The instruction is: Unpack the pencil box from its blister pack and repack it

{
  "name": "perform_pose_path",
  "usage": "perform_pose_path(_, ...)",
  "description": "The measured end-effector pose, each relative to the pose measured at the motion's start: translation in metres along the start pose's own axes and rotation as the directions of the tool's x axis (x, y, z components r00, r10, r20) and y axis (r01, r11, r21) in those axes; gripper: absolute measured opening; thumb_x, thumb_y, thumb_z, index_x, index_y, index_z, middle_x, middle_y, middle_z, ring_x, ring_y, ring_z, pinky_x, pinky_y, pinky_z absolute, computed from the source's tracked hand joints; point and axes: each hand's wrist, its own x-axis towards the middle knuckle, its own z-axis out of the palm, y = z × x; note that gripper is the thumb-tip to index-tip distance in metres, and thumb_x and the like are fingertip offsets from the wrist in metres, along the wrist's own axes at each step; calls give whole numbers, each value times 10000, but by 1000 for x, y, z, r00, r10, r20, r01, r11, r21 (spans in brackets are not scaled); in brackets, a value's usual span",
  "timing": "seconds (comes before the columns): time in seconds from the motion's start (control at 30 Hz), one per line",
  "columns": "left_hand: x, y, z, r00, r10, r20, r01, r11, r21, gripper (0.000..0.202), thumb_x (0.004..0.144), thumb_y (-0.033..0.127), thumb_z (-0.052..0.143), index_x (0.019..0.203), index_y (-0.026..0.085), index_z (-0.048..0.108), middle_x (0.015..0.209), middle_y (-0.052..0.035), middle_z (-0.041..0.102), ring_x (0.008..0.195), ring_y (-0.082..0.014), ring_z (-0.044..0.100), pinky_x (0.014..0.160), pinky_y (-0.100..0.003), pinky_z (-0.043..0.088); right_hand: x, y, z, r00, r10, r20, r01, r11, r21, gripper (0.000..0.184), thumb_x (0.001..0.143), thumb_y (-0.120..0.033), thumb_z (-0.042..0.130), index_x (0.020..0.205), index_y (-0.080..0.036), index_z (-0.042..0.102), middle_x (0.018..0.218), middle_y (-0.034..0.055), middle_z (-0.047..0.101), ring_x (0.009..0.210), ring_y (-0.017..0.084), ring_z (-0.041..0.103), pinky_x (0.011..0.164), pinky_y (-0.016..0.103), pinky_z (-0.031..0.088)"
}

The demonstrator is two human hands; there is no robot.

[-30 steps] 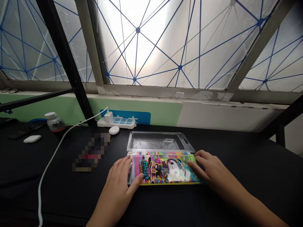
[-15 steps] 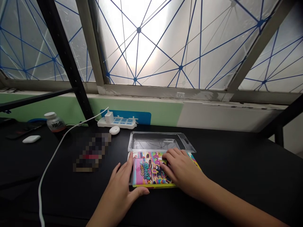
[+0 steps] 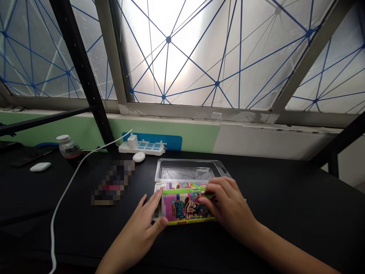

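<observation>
A pink, brightly printed pencil case [image 3: 182, 211] with green and yellow edges lies tilted on the black desk, its far edge raised. My right hand [image 3: 229, 203] is closed on its right part, fingers at the far edge and thumb on the front. At the left end is my left hand [image 3: 145, 224], fingers stretched and thumb apart, fingertips and thumb touching the case's corners. Under and behind the case a printed sheet [image 3: 158, 186] shows. A clear plastic blister shell [image 3: 185, 163] lies open just beyond it.
Left of the hands lies a blurred-out item [image 3: 114, 184]. A power strip [image 3: 142, 146] with a plug, a round white object [image 3: 138, 157], a bottle [image 3: 68, 147] and a white case [image 3: 40, 166] stand farther back. A white cable [image 3: 61, 201] runs down the left.
The pencil case has tipped up at its far edge, showing its green side. My right hand has shifted slightly right and lifted that edge; my left thumb has drawn back to the corner.
</observation>
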Motion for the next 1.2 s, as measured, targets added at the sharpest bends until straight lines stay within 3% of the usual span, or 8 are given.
perform_pose_path(0.13, -2, 0, -13, 994, -94, 62, 99, 992, -78, 507, 1045, 525, 229, 1525, 401, 334, 1564, 14, 369, 1471, -310, 238, 1100, -573, 399, -20, -7, -35, 978, -199, 66, 189, 973, 128, 146, 946, -286, 642, 1040, -205, 565, 907, 38, 712, 846, 186, 671, 964, 381, 451)
perform_pose_path(0.27, 0, 2, -10, 989, -131, 73, 134, 990, -43, 644, 962, 597, 470, 1543, 388, 284, 1576, -12, 337, 1471, -359, 186, 1081, -623, 390, -51, 4, -61, 895, -267, 356, 183, 950, 252, 447, 858, -527, 699, 1177, -231, 598, 1121, 77, 733, 1011, 240, 695, 1000, 378, 496)
perform_pose_path(0.47, -2, -6, 2, 989, -138, 47, 139, 990, -27, 764, 905, 579, 581, 1563, 385, 243, 1620, 2, 252, 1485, -380, 154, 1116, -628, 329, -98, 48, -59, 843, 99, 529, -182, 978, 107, 1079, 679, -685, 764, 1560, -271, 300, 1595, 163, 333, 1383, 412, 428, 1009, 527, 525)
perform_pose_path(0.57, -3, -8, 2, 988, -147, 51, 148, 988, -33, 705, 951, 591, 483, 1570, 367, 233, 1633, 10, 223, 1499, -370, 118, 1153, -636, 246, -106, 59, -51, 771, 227, 595, -373, 918, 133, 955, 770, -572, 756, 1562, -305, 294, 1601, 121, 329, 1393, 373, 423, 1067, 500, 477)
perform_pose_path(0.67, -5, -8, -2, 983, -161, 88, 170, 980, -102, 655, 987, 626, 341, 1571, 340, 254, 1636, 15, 212, 1507, -356, 90, 1178, -618, 196, -102, 63, -47, 731, 370, 573, -538, 829, 153, 723, 790, -573, 731, 1432, -309, 526, 1497, 94, 509, 1345, 373, 492, 1092, 506, 445)
perform_pose_path(0.83, -9, -9, -3, 984, -151, 98, 169, 963, -209, 673, 980, 679, 218, 1575, 364, 226, 1645, 60, 177, 1522, -313, 66, 1205, -576, 159, -89, 65, -48, 679, 561, 473, -704, 680, 204, 417, 921, -574, 542, 1174, -283, 700, 1229, 79, 722, 1150, 335, 663, 961, 442, 559)
perform_pose_path(1.03, -2, -14, 7, 997, -75, 35, 78, 993, -92, 819, 910, 632, 542, 1587, 348, 181, 1652, -18, 205, 1510, -367, 141, 1184, -584, 251, -104, 63, -27, 726, 486, 486, -634, 747, 199, 743, 839, -506, 681, 1492, -250, 434, 1445, 111, 567, 1257, 333, 591, 1040, 472, 509)
perform_pose_path(1.2, -2, -6, 3, 994, 6, -111, -3, 1000, 27, 813, 855, 510, 682, 1548, 380, 277, 1559, -33, 433, 1463, -368, 299, 1144, -551, 362, -110, 56, -26, 788, 506, 351, -583, 796, 164, 588, 827, -503, 691, 1366, -287, 604, 1353, 71, 647, 1303, 383, 535, 1032, 537, 507)
